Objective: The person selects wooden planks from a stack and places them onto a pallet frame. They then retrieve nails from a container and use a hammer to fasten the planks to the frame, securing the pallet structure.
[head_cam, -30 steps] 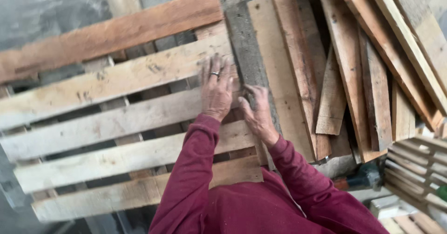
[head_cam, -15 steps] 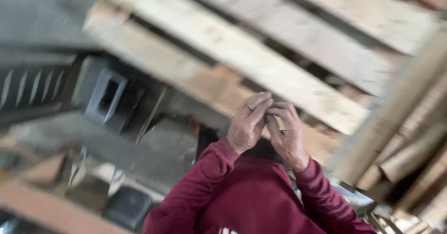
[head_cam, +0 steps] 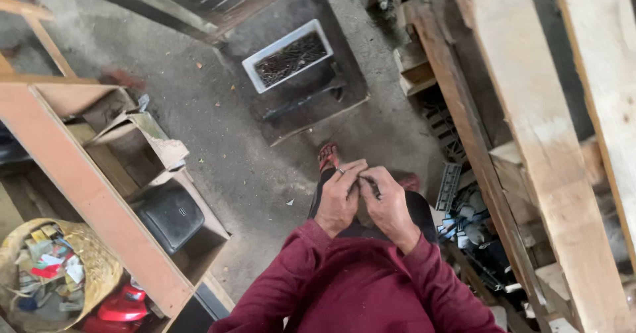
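- Down in front of the maroon-sleeved chest, the left hand point(head_cam: 339, 200) and the right hand point(head_cam: 391, 207) meet, fingertips pressed together over some small dark items point(head_cam: 372, 188) pinched between them.
- Both hands have their fingers curled shut around those items; what they are is too small to tell, only a thin dark sliver shows between the right forefinger and thumb.
- On the left hand a plain ring point(head_cam: 341, 170) sits on one finger.
- Below the hands, a red sandal point(head_cam: 328, 155) shows on the grey concrete floor point(head_cam: 218, 154), just beyond the left knuckles.
- Farther out on the floor stands a white rectangular plastic tub point(head_cam: 287, 55) filled with dark rusty nails, well apart from the hands.
- To the right, long pale wooden planks point(head_cam: 523, 121) of a pallet run from the top edge downwards, near the right hand but not touching it.
- Under those planks lies a heap of small grey and blue odds and ends point(head_cam: 464, 217), just beside the right wrist.
- To the left, an orange-brown wooden shelf frame point(head_cam: 86, 194) holds an open cardboard box point(head_cam: 136, 141) and a black padded case point(head_cam: 171, 217).
- At the lower left corner, a round woven basket point(head_cam: 50, 273) is full of mixed coloured scraps.
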